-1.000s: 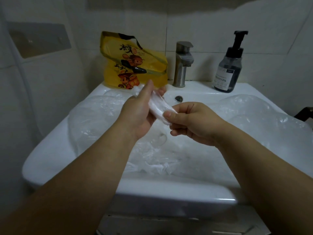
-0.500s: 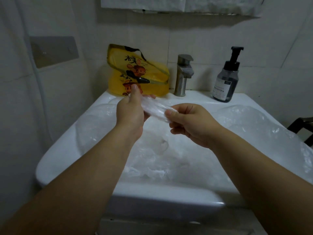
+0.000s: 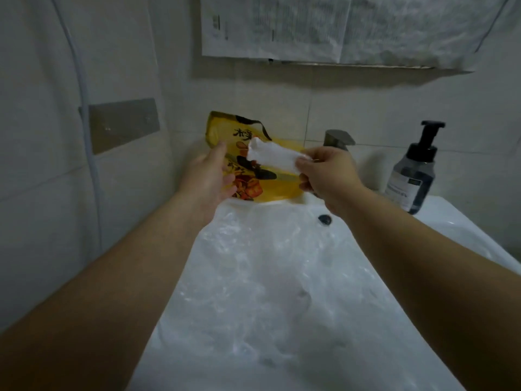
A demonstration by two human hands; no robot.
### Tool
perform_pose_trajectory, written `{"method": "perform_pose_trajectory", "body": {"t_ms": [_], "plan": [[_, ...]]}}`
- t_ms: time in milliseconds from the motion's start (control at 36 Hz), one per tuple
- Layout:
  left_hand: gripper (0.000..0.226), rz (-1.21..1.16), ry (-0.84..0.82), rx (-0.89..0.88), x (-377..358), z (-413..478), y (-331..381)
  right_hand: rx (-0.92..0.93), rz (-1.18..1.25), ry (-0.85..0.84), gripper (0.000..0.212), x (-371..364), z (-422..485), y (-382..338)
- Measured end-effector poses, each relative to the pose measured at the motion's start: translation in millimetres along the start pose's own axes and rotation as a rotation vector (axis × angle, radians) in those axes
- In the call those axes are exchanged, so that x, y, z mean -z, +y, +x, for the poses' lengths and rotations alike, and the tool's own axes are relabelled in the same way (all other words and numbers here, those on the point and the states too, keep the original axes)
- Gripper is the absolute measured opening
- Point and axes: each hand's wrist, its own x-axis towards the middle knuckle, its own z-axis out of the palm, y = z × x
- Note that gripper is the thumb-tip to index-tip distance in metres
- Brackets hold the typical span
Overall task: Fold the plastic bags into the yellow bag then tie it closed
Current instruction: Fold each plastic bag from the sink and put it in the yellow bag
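**A home bathroom**

A white ceramic sink (image 3: 462, 235) stands against pale tiled walls (image 3: 366, 108), with a metal tap (image 3: 338, 138) at its back edge and a pump bottle (image 3: 413, 176) beside it. A thin hose (image 3: 84, 108) runs down the left wall past a metal plate (image 3: 124, 124). Paper sheets (image 3: 310, 24) hang above the sink.

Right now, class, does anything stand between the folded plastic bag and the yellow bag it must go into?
Nothing visible does. The right hand pinches the folded plastic bag in front of the yellow bag. The left hand is open at that bag's left edge, beside the path.
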Motion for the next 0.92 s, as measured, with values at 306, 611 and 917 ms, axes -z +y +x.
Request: {"method": "perform_pose_trajectory", "body": {"t_ms": [306,611,917], "plan": [[0.012,0.168,0.02,0.029,14,58,-7,0.377,-0.483,0.143,0.025,-57,76,13],[0.009,0.286,-0.002,0.012,23,86,-12,0.277,-0.984,-0.093,0.035,-87,120,14],[0.014,0.356,-0.111,-0.006,8,83,-11,0.233,-0.845,-0.373,0.031,-75,104,-6]]}}
